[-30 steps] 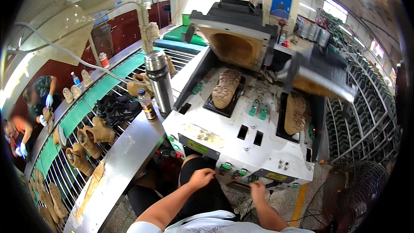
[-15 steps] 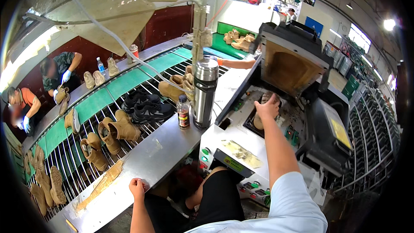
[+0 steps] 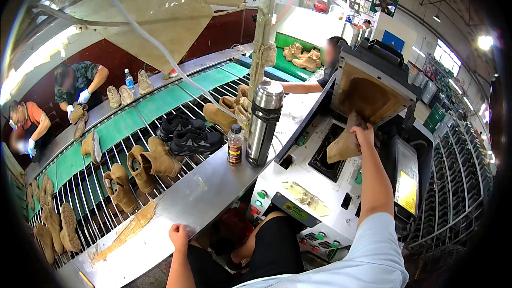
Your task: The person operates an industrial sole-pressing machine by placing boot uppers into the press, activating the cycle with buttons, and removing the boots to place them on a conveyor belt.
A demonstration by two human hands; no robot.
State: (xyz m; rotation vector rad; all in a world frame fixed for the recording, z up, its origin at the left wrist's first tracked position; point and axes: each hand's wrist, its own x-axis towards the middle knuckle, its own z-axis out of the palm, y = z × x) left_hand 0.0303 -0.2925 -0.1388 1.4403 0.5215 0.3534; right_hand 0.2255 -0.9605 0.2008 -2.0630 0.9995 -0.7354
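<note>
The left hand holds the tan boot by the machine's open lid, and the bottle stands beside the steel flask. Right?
Not quite: in the head view, the right hand holds the tan boot; the left hand is by the bench. The open lid of the machine and the bottle beside the steel flask are as you say.

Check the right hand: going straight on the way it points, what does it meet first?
Probably the tan inside of the raised press lid, ahead of the right hand; the tan boot in its grip may touch first. Depth is unclear.
</note>
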